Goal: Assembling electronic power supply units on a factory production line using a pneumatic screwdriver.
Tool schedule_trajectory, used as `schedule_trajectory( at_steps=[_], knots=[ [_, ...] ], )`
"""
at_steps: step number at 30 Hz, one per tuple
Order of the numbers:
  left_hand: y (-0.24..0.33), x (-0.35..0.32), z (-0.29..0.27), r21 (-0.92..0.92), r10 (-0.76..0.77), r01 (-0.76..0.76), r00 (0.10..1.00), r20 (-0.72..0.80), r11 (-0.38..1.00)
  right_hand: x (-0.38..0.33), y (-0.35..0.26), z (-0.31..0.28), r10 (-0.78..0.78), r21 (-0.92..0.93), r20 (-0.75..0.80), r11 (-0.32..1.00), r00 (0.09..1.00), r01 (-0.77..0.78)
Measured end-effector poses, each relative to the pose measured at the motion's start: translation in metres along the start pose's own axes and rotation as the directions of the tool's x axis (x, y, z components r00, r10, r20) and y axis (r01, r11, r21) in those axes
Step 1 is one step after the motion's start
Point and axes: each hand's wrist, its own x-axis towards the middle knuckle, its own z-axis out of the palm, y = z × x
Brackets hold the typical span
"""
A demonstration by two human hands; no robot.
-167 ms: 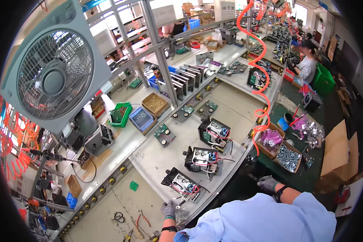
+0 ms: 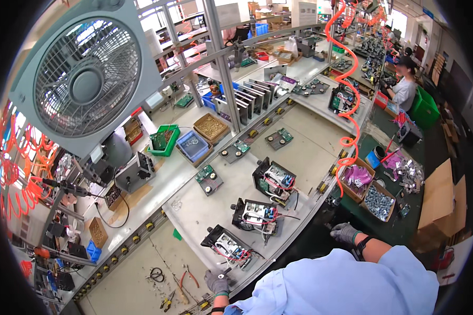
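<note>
My left hand (image 2: pixel 217 282), in a grey glove, has its fingers closed at the near corner of a white board (image 2: pixel 189 223). Just beyond it lies the nearest of three black-framed electronic units (image 2: pixel 228 245), with red and white wires. A second unit (image 2: pixel 255 215) and a third unit (image 2: pixel 274 181) stand farther along the same board. Small green circuit boards on dark plates, such as this one (image 2: pixel 209 180), lie to their left. Off the board's right side, my right hand (image 2: pixel 345 232), also gloved, is curled above a dark area; whatever it holds is hidden.
Pliers (image 2: pixel 188 278) and cutters (image 2: pixel 168 300) lie on the conveyor at lower left. An orange coiled hose (image 2: pixel 356 134) hangs at the right, near a box of metal fasteners (image 2: pixel 378 203). A large fan (image 2: pixel 86 86) stands at upper left. A co-worker (image 2: pixel 403 86) sits far right.
The white board with its units has slid left and nearer along the conveyor, now partly covering a green scrap. My left hand has moved along with it. My right hand keeps about the same place.
</note>
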Motion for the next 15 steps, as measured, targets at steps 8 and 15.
schedule_trajectory(
  at_steps=[8,15],
  knots=[
    [-0.091,-0.010,0.002,0.222,0.153,-0.137,0.987,-0.057,0.965,-0.014,-0.070,0.033,-0.077,0.112,0.006,0.991,0.997,0.076],
    [-0.124,-0.010,-0.006,0.166,0.184,-0.153,0.964,-0.190,0.974,0.113,-0.181,0.028,-0.303,0.257,-0.019,0.919,0.953,0.298]
  ],
)
